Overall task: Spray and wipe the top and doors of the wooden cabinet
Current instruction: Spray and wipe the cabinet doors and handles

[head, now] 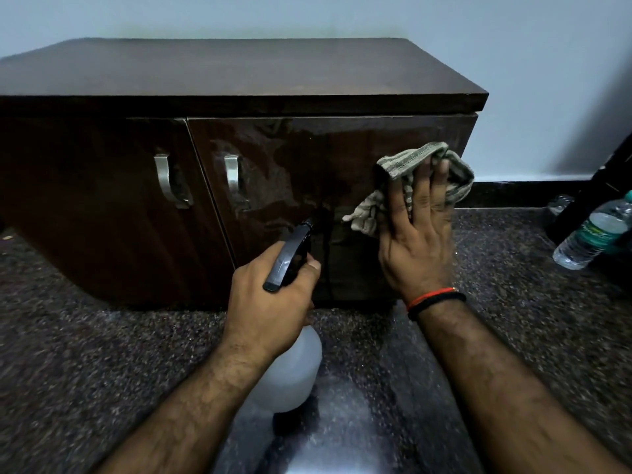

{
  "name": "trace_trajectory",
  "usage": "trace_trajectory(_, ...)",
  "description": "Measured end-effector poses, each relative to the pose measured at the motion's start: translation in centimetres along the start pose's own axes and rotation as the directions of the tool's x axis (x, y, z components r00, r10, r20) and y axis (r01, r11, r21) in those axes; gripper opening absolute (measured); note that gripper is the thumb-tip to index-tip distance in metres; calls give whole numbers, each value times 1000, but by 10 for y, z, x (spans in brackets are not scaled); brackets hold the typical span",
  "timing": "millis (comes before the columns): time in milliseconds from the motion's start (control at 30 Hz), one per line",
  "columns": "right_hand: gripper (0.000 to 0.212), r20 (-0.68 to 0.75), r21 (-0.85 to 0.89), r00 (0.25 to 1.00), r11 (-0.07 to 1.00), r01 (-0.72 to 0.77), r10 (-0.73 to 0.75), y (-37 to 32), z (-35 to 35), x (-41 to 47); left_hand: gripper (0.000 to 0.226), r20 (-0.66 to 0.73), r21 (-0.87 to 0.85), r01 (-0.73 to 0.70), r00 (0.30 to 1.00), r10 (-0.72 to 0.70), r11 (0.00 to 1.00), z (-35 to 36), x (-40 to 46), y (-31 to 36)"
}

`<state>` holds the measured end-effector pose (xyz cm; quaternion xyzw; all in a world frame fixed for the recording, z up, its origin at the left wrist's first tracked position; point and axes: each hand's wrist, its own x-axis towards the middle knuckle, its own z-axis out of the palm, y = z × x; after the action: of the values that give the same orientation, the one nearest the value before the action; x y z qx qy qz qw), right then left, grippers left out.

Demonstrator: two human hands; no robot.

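- The left hand [270, 295] reaches forward with its fingers curled round the neck of the spray bottle [290, 364]. The black nozzle points at the lower part of the right door [307, 165], and the pale bottle body hangs below the wrist.
- The right hand [417, 234] is laid flat with straight, spread fingers, pressing the striped cloth [424, 169] against the right door near its outer edge. Red and black threads circle that wrist.
- The wooden cabinet [239, 73] stands on a dark speckled floor [85, 354] against a pale wall [547, 63]. Its top is bare; both doors are closed. The left door [102, 200] and the right door each carry a metal handle [232, 176] beside the centre seam. The right door looks glossy with wet streaks.
- A plastic water bottle [595, 234] leans at the right edge, next to a dark object, well apart from the cabinet.
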<state>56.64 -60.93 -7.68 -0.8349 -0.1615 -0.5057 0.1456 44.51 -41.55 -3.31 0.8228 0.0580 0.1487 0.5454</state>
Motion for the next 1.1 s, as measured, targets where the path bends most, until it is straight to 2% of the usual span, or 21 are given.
trace_trajectory(233, 56, 45, -110, 997, 992, -63, 69, -20, 16, 3, 11, -12, -35, -22, 1000, 21, 999, -8, 3, -18)
trace_trajectory(600, 57, -28, -104, 997, 992, 67, -70, -103, 44, 35, 12, -81, -101, -42, 996, 34, 994, -57, 10, -24)
trace_trajectory(767, 53, -33, -28, 981, 981, 191, -191, -133, 45, 55, 19, -126, -103, -29, 992, 16, 994, -78, 11, -34)
trace_trajectory(900, 56, -62, 124, 943, 935, 333, -327, -132, 41, 68, 12, -127, -114, -34, 992, 19, 993, -87, 14, -34)
trace_trajectory(1000, 49, -130, 238, 876, 843, 482, -464, -137, 40, 85, 9, -127, -107, -43, 991, 29, 993, -88, 17, -30)
trace_trajectory(1100, 38, -142, 269, 790, 745, 611, -596, -147, 48, 97, 7, -138, -118, -51, 990, 34, 992, -88, 18, -27)
